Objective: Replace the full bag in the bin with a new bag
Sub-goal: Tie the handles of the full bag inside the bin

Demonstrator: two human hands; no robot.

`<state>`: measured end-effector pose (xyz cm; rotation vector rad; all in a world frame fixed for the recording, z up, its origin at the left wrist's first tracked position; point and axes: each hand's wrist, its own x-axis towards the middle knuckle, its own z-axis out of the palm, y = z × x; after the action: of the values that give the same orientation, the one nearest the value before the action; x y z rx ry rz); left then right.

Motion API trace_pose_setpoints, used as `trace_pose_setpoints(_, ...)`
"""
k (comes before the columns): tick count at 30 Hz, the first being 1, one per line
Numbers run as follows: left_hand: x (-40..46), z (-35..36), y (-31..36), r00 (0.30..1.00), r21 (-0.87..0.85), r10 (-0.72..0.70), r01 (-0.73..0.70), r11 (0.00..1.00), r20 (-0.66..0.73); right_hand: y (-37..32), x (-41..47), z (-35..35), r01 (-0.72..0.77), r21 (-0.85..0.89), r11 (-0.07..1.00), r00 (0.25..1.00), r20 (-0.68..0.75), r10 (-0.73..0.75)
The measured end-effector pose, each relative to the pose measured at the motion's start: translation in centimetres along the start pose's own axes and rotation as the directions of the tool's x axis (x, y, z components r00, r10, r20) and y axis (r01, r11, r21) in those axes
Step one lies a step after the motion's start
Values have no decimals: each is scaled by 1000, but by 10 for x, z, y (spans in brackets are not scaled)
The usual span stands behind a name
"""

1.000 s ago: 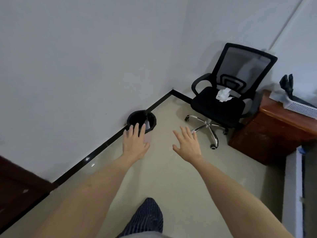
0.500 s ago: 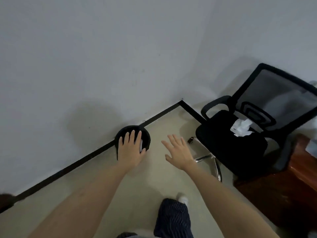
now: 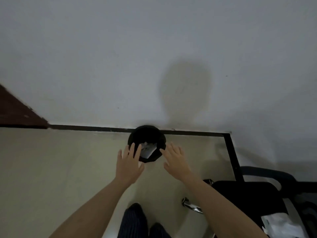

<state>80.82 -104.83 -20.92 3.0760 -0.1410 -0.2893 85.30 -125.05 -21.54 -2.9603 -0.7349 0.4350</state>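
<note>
bin [image 3: 147,134]: black-lined, white paper [image 3: 147,150] inside | left hand [image 3: 128,166] grip: spread, empty | right hand [image 3: 176,163] grip: spread, empty

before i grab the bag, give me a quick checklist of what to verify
1. Left hand free: ok, open and holding nothing.
2. Right hand free: ok, open and holding nothing.
3. Hands flank the bin: ok, one on each side of its near rim.
4. Hands touching the rim: cannot tell, the left hand's fingers overlap it in the head view.
5. Black bag folded over the rim: ok.
6. Waste inside: ok, white paper shows.
7. New bag ready: cannot tell, something white lies on the chair, unclear what.
</note>
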Motion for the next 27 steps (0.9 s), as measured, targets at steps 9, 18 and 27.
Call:
trace_pose_setpoints(9,91,44,-13,1000,35,-2,3,999,-12,22,85,60,19,-94,995,999,-42,-23)
trace_pose_setpoints(18,209,209,-65,996,-226,-65,50,973,-63,128,205,200,82,170,982,995,-74,-71)
trace_pose_setpoints(27,283,377,-148,756,-811,-316,579,-87,573,231,313,343,-501,864,-53,802,486,348)
